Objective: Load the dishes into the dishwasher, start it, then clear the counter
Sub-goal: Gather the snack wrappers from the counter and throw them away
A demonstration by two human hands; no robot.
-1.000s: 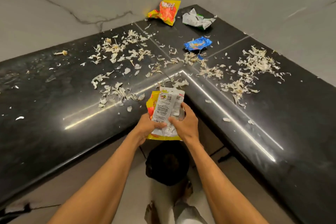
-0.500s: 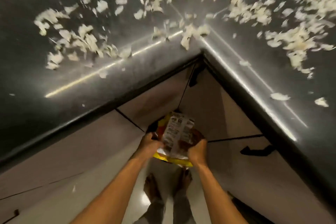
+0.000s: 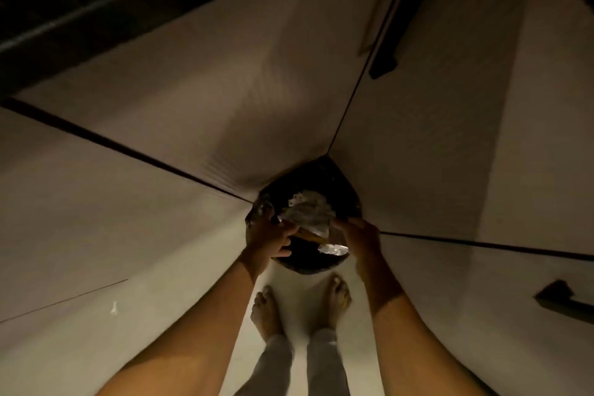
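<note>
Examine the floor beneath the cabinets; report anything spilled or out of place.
One white scrap lies on the floor at left, apart from the black bin, so it looks dropped. The left hand and right hand hold wrappers over the bin. Nothing else stands out.

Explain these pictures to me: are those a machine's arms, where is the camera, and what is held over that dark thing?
No machine here: these are a person's bare arms. The camera sits on the person's head and looks down, so you see the arms from above and the bare feet on the pale floor. The left hand and right hand together hold crumpled wrappers over a black bin in the corner where two runs of cupboard doors meet. The dark band at top left is the counter edge; its top is out of sight. A small pale scrap lies on the floor.
</note>
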